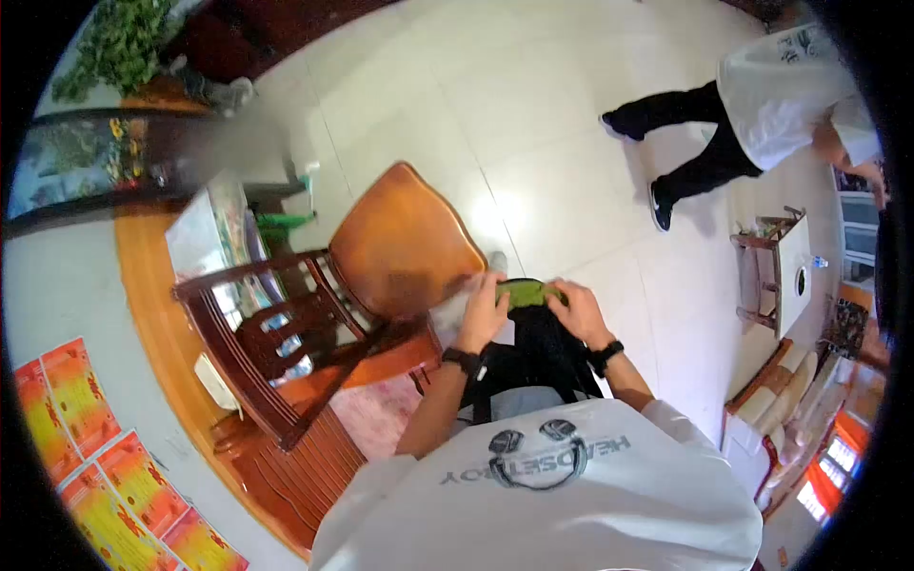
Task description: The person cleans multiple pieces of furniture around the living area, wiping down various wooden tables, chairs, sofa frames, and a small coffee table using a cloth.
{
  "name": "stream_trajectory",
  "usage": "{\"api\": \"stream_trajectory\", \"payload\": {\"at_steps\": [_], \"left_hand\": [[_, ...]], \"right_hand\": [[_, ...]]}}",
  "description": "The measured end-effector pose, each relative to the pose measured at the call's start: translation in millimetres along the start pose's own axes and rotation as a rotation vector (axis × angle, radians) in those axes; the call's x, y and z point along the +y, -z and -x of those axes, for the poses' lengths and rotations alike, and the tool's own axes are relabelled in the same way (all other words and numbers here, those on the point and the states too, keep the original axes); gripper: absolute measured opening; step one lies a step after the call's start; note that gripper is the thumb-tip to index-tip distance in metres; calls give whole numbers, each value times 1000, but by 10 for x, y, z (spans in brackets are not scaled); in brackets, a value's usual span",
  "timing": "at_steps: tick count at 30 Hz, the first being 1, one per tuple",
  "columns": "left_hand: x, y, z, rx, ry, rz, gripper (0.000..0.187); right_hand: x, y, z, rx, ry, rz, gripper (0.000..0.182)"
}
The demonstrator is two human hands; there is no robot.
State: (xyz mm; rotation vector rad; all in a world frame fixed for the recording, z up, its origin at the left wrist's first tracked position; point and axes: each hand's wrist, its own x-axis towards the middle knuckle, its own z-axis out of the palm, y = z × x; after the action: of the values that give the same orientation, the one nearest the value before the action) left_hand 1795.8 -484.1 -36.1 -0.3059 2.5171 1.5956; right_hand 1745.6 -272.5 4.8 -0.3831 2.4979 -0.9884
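Note:
Before my body is a black fabric bag (533, 343) with an olive-green part (526, 294) at its top edge. On the left side of that green part, my left hand (487, 309) is closed, its thumb and fingers gripping the edge. My right hand (579, 309) grips the opposite side, fingers curled over the rim. Dark bands circle both wrists. Most of the bag's lower part is hidden by my arms and the white shirt (571, 485). What lies inside the bag cannot be made out.
A wooden chair (405, 243) stands just left of my hands. Further left are a glass-topped cabinet (205, 233) and a green plant (114, 48). Another person (771, 100) walks on the tiled floor (562, 205) at upper right, near a small table (793, 271).

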Motion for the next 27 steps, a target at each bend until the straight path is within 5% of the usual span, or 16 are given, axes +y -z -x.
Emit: {"api": "stream_trajectory", "payload": {"at_steps": [8,19,27], "left_hand": [[425,-35,-525,-31,-140,53,23],[2214,41,-2913,-161,-23,-93,39],[2840,346,-4395,-35,-76,-72,31]], "right_hand": [[-102,654,-382,66,13,-29,19],[101,2759,-2281,-56,35,-165,35],[-19,3954,-4028,-22,366,-148,34]]}}
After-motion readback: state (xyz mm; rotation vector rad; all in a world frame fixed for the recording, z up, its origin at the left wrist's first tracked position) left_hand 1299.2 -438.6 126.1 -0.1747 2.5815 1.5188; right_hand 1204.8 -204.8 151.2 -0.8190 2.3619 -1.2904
